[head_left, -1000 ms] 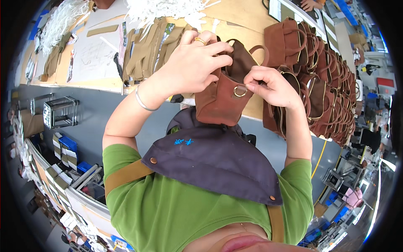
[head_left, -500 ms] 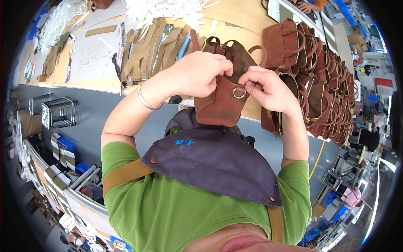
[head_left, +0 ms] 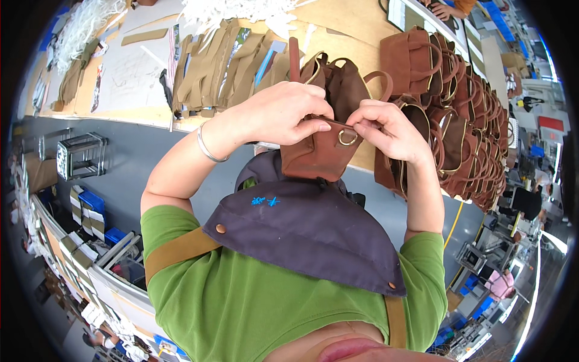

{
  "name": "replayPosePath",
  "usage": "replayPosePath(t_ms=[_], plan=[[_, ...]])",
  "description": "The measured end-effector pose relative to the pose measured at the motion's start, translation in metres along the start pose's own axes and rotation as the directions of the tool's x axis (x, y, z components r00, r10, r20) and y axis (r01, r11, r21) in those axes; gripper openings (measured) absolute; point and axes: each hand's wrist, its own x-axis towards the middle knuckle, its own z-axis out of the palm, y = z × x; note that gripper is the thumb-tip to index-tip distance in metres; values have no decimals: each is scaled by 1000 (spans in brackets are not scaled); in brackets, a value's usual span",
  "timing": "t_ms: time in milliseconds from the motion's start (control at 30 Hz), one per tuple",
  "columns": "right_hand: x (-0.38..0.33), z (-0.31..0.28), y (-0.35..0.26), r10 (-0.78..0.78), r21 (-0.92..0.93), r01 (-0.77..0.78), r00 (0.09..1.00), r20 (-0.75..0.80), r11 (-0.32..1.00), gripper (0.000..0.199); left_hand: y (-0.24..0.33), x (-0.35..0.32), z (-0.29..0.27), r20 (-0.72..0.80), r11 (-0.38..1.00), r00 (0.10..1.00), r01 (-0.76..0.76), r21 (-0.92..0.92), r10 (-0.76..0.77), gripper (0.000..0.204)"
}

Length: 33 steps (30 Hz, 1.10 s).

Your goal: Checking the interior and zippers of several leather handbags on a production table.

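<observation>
A small reddish-brown handbag (head_left: pixel 313 155) sits at the table's near edge, its zipped top open and its dark lining showing. Two handles stand up from it. A metal D-ring (head_left: pixel 347 137) hangs from a tab on the side facing me. My left hand (head_left: pixel 295 113) pinches the bag's upper rim, thumb outside and fingers curled over into the opening. On the same rim, just right of the D-ring, my right hand (head_left: pixel 386 128) grips with thumb and forefinger together. Whether any small piece lies under the fingertips is hidden.
Many similar brown handbags (head_left: pixel 446 114) are piled at the right of the table. Khaki strips (head_left: pixel 211 69) lie left of my bag, with white strips (head_left: pixel 235 15) heaped behind them. A metal stool (head_left: pixel 81 155) stands on the floor at left. Another person's hand (head_left: pixel 442 11) shows at the far right.
The left hand has turned, bringing its thumb onto the outside of the rim. The rim between my hands is straighter, and the bag's opening has shifted slightly right.
</observation>
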Motion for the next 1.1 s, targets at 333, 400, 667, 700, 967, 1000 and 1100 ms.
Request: replayPosePath(t_ms=[333,400,667,700,967,1000,1100], plan=[[-1,5,4,-64,-28,64,998,-14,998,11,1,-6,8,-63,999,998,-7,44,10,11],[-1,6,3,-68,-33,68,997,-19,997,11,1,-7,10,-93,999,996,-1,51,6,11],[-2,12,0,-107,-80,104,994,-29,991,9,5,-9,15,-103,998,993,59,12,-57,13],[-2,13,0,-112,-91,109,993,-31,990,9,7,-9,15,-98,997,992,81,-18,-82,13],[2,16,5,-132,-11,132,991,-26,991,11,9,-8,19,-119,992,986,114,-54,-119,12],[3,17,4,-121,6,121,993,-12,993,12,9,-7,16,-83,990,987,137,-38,-140,10],[9,20,1,-77,84,77,997,-3,993,16,8,-4,2,-75,991,996,61,120,-53,10]])
